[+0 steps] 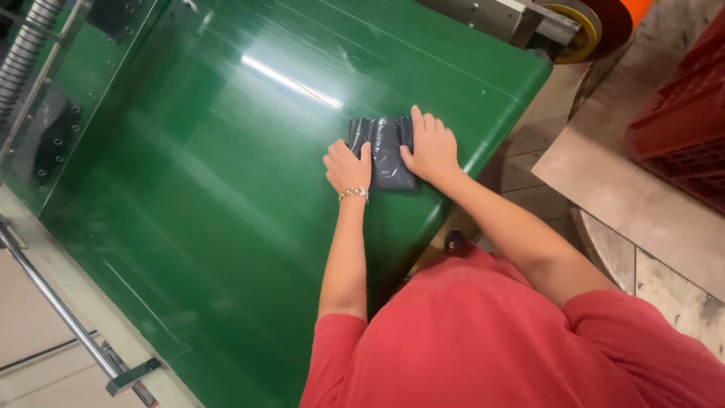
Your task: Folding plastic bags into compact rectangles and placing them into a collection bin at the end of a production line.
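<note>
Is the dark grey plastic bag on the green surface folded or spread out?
Folded: the grey plastic bag lies as a small creased rectangle on the green surface, left hand and right hand pressing its two sides.

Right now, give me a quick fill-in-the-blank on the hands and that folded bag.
1. The folded bag lies on a ____ belt.
2. The bag's colour is dark ____.
3. The right hand lies flat on the bag's right edge, while the ____ hand presses at its other edge.
4. A bracelet sits on the left ____.

Missing words: green; grey; left; wrist
</note>
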